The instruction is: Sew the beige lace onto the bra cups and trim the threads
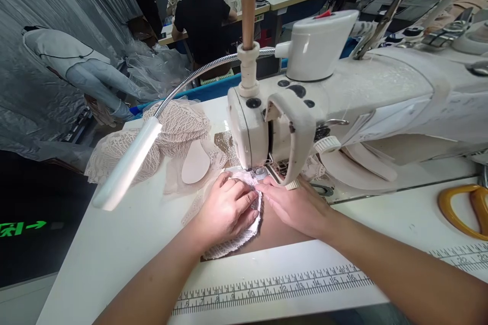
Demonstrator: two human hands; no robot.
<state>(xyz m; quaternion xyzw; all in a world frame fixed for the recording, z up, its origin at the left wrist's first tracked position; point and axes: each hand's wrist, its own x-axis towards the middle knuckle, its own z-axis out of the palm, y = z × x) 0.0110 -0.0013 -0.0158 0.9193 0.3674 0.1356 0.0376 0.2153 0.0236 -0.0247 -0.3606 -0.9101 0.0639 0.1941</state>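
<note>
A white sewing machine (249,132) stands over the work, its needle area just beyond my fingertips. Under it lies a pale lace piece (229,246) with a curved, rough edge. My left hand (226,208) presses on the lace piece with bent fingers, holding it against the surface. My right hand (292,205) reaches in from the right, its fingertips pinching the lace piece's edge close to the presser foot. Part of the right hand is behind the machine's guard. More lace (179,127) is heaped to the left, beside a pale oval pad (195,162).
A lamp (129,165) on a flexible neck hangs at the left. Orange-handled scissors (453,208) lie at the right. A printed ruler (267,289) runs along the table's front. Beyond are a seated person (204,25), a bending person (72,56) and other machines.
</note>
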